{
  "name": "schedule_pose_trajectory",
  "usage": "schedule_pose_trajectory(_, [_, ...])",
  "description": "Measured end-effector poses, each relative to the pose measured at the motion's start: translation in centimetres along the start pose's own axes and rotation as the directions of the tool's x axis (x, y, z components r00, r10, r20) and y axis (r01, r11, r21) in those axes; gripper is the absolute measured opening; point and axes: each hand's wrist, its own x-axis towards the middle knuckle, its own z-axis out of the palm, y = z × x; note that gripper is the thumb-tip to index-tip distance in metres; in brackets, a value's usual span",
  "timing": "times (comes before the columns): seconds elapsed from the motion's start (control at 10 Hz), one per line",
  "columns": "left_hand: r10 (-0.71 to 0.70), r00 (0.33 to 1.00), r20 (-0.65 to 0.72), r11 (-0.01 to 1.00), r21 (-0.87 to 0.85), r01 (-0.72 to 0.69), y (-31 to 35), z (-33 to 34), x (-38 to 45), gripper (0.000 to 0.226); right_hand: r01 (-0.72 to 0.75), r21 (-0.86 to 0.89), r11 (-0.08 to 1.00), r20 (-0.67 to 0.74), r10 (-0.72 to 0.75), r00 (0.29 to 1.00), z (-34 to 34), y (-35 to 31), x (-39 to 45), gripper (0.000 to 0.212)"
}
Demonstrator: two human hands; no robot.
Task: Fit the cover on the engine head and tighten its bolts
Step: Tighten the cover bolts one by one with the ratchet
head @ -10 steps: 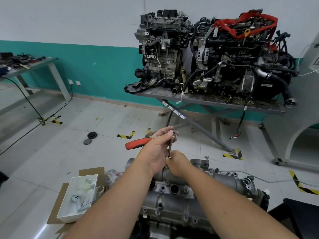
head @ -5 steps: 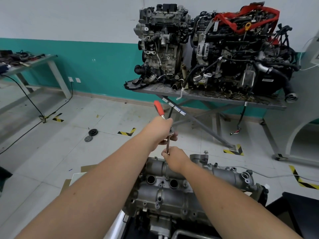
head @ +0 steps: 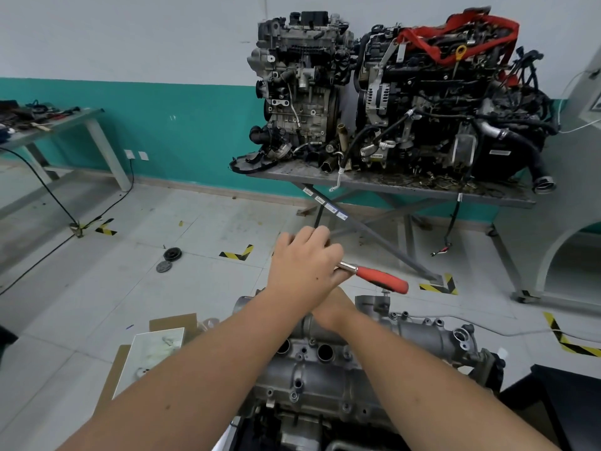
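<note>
The left hand (head: 305, 268), just above the frame's centre, has its grip closed over the head end of a ratchet wrench (head: 374, 276); the wrench's red handle sticks out to the right and slightly down, clear of everything around it. The right hand (head: 331, 309) sits directly beneath the left, mostly hidden by it, so whether its grip holds anything cannot be told. Both forearms cross low in the frame and meet over the cover (head: 325, 362), the grey cast part lying on the engine head in the lower centre, with round bores showing just below the hands.

Open floor (head: 201, 229) spreads left and beyond the hands, giving the handle free room on every side. At the lower left a white tray (head: 153, 356) rests on cardboard (head: 172, 322); small pale parts lie in it, too blurred to name. Two dark discs (head: 167, 259) lie on the floor at centre left.

Across the upper right a tabletop (head: 390, 187) carries two complete engines (head: 406, 99), its near edge well apart from the hands. Another tabletop (head: 48, 128) stands at the upper left edge.

Half a second ago the red handle pointed up and to the left; it now points right, and the left hand has rolled over the wrench head.
</note>
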Motion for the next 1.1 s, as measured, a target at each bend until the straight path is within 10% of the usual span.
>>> schedule_pose_trajectory(0.2, [-0.273, 0.962, -0.007, 0.943, -0.198, 0.266, 1.4, 1.4, -1.8, 0.055, 0.074, -0.063, 0.995, 0.055, -0.071, 0.996, 0.1, 0.5, 0.1, 0.034])
schedule_pose_trajectory(0.3, [-0.361, 0.921, 0.147, 0.736, -0.562, 0.378, 1.7, 1.5, -2.4, 0.058, -0.011, 0.309, 0.951, -0.033, 0.022, 0.999, -0.1, 0.1, -0.7, 0.033])
schedule_pose_trajectory(0.4, [-0.510, 0.805, 0.302, 0.207, -0.866, 0.456, 3.1, 0.9, -2.4, 0.031, -0.062, 0.129, 0.990, -0.003, 0.062, 0.998, 0.2, 0.1, 0.0, 0.029])
schedule_pose_trajectory(0.6, [-0.623, 0.493, 0.608, -0.434, -0.792, 0.429, 3.2, 1.2, -0.8, 0.040, -0.086, 0.068, 0.994, 0.064, 0.082, 0.995, 0.1, 0.3, 0.2, 0.016])
schedule_pose_trajectory(0.9, [-0.390, 0.595, 0.703, -0.423, -0.710, 0.563, -0.6, -0.1, -0.6, 0.028, -0.119, 0.070, 0.990, 0.057, 0.115, 0.992, 0.0, -0.2, 0.6, 0.032])
schedule_pose_trajectory(1.1, [-0.396, 0.517, 0.759, -0.335, -0.644, 0.688, -1.2, -1.3, 0.7, 0.017, -0.090, 0.066, 0.994, 0.043, 0.087, 0.995, 0.4, 0.0, 0.5, 0.037])
